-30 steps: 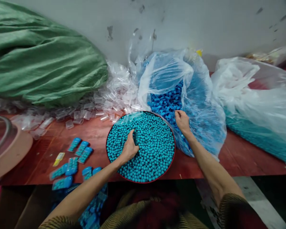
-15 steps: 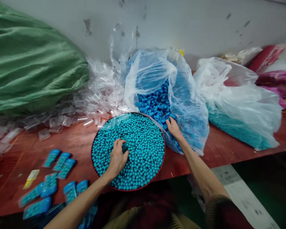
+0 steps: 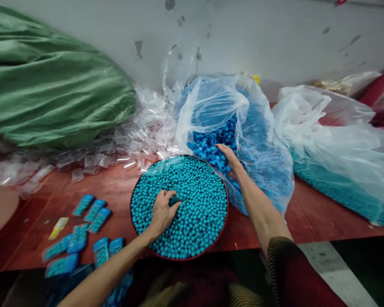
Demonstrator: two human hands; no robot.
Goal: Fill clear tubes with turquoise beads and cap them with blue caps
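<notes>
A round red-rimmed tray point(image 3: 226, 213) holds a layer of turquoise beads point(image 3: 195, 221). Over the beads, my left hand point(image 3: 163, 213) is curled round what looks like a small clear plastic container point(image 3: 174, 199), mostly hidden by the fingers. My right hand point(image 3: 228, 158) reaches to the mouth of a clear plastic bag point(image 3: 265, 140), its fingers apart among loose blue caps point(image 3: 208, 147). Whether a cap touches its fingertips is hard to see. Left of the tray lie several filled clear containers with blue caps point(image 3: 100, 220).
Empty clear containers point(image 3: 147, 128) are heaped behind the tray, beside a large green sack point(image 3: 57, 94). At right lies a bag of turquoise beads point(image 3: 339, 170). A yellow-and-white packet point(image 3: 58, 228) and a pink bowl point(image 3: 0, 209) are on the red table point(image 3: 115, 187).
The view has shifted left, bringing the pink bowl in. My right hand's fingers have stretched out over the caps; my left hand remains above the beads with its fingers slightly shifted.
</notes>
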